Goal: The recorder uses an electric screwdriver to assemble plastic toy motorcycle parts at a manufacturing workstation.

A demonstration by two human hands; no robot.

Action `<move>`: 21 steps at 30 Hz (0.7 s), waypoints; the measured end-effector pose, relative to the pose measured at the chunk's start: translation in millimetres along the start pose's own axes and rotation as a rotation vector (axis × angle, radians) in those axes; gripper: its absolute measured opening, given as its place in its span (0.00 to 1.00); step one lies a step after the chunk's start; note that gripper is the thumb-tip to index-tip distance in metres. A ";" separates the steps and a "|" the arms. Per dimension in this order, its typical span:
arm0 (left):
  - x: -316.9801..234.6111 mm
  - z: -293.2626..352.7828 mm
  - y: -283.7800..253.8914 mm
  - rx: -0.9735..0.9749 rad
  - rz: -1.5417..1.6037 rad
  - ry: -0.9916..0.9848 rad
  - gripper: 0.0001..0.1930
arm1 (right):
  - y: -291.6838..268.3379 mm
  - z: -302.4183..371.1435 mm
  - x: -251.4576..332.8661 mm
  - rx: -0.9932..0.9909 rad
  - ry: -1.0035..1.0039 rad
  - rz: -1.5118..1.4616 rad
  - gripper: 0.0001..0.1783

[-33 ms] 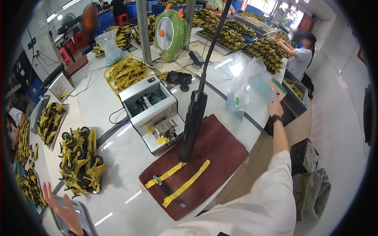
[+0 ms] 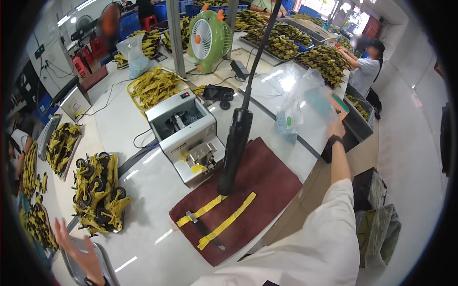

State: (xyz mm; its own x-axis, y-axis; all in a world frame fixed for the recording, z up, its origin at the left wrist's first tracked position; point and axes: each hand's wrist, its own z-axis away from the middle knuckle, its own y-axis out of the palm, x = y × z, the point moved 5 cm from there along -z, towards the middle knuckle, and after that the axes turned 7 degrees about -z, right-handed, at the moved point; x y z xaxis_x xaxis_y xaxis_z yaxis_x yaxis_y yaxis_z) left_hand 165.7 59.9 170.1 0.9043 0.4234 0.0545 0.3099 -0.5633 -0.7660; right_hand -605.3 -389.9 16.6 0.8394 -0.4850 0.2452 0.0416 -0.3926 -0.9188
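My right hand (image 2: pixel 336 128) reaches far right, fingers curled beside an orange and green flat item (image 2: pixel 339 106) at the table's edge. What it grips, if anything, is hidden. A clear plastic bag (image 2: pixel 292 107) with small bluish pieces lies just left of it. At lower left, my left hand (image 2: pixel 78 252) is raised with fingers spread, empty, over a metal tray (image 2: pixel 106 260). Yellow toy motorcycles (image 2: pixel 98 195) with black wheels are piled beyond that tray. A black electric screwdriver (image 2: pixel 234 152) hangs tip-down above a maroon mat (image 2: pixel 272 178) marked with yellow tape strips (image 2: pixel 228 220).
A grey screw feeder (image 2: pixel 183 136) stands behind the mat. Yellow parts fill a tray (image 2: pixel 128 97) behind it, near a green fan (image 2: pixel 210 40). More loaded trays line the table. A co-worker (image 2: pixel 366 71) sits at far right; bagged bins (image 2: pixel 379 229) stand below the table's right edge.
The whole view has shifted very slightly. Both hands stay in nearly the same places, and nothing has visibly been picked up or put down.
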 end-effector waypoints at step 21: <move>-55.7 27.2 86.7 0.313 0.029 0.106 0.39 | -121.6 330.4 260.4 0.804 -0.742 -1.109 0.32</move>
State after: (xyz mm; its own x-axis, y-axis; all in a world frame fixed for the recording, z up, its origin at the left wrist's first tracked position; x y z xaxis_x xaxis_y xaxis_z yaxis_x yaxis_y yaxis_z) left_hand 134.2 6.7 83.3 0.9419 0.3254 0.0837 0.1934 -0.3215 -0.9270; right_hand -212.7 -210.3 89.9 0.2535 0.3297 0.9094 0.8649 0.3437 -0.3658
